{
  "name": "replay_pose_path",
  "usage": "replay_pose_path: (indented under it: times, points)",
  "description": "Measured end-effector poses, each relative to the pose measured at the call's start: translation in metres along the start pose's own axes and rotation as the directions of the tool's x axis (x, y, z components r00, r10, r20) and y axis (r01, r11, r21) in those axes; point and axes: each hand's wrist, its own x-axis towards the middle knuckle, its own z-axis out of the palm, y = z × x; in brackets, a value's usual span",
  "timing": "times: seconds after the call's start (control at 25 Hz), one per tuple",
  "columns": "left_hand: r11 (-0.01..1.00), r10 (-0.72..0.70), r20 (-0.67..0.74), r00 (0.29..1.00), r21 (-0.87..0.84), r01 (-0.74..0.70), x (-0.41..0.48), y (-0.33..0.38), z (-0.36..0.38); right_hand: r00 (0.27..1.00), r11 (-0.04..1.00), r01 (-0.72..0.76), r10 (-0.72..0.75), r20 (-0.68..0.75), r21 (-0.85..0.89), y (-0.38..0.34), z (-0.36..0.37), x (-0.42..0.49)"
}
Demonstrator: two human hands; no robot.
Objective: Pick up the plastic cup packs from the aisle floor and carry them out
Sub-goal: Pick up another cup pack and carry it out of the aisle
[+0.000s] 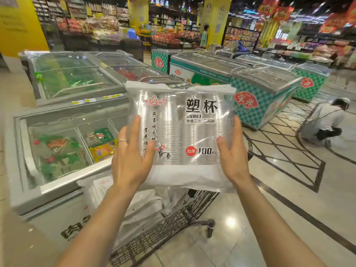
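A clear plastic cup pack (181,130) with black lettering and a red "100 pcs" mark is held upright in front of me. My left hand (131,155) grips its left lower edge, thumb across the front. On the opposite lower edge, my right hand (234,151) holds it the same way. Below the pack, several more cup packs (138,207) lie piled in a wire shopping cart (173,224).
Glass-topped chest freezers (63,143) stand close on the left and run ahead (265,87). A person crouches on the tiled floor at the right (325,122). Another person stands far back by a yellow pillar (204,35). Open tiled floor (289,199) lies to the right.
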Motion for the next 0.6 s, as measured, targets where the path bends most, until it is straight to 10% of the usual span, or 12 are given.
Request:
replay_pose_path:
  times: [0.24, 0.6]
  points:
    - [0.99, -0.111, 0.078, 0.991, -0.074, 0.116, 0.026, -0.038, 0.065, 0.957, 0.976, -0.18, 0.144, 0.251, 0.126, 0.07, 0.028, 0.075]
    - [0.903, -0.415, 0.332, 0.847, 0.034, 0.429, 0.014, -0.11, 0.147, 0.846, 0.999, 0.041, -0.031, 0.533, -0.008, 0.134, 0.051, 0.149]
